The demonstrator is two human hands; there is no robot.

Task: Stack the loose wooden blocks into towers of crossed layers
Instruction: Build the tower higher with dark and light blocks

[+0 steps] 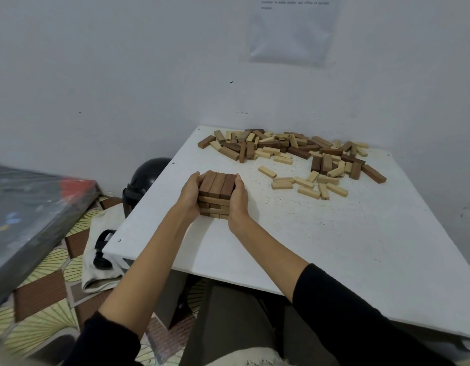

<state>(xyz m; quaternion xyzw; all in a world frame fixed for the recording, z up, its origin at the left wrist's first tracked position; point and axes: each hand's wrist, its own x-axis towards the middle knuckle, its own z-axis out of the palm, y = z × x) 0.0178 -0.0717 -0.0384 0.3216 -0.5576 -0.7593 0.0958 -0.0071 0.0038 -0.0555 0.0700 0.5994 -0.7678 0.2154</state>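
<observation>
left hand (189, 198): you cup it against the tower's left side, fingers curled round the far edge, gripping.
right hand (237, 200): same on the right side, fingers wrapped on the tower.
tower (215, 196): low, crossed layers, three dark blocks on top; stands between your palms, near the table's left edge.
table (334, 247): white, speckled.
helmet (145, 178): black, just beside the table's left edge.
loose blocks (289, 151): light and dark, heaped along the far side, well apart from the tower.

Head camera looks down, close over the table (334, 247).
</observation>
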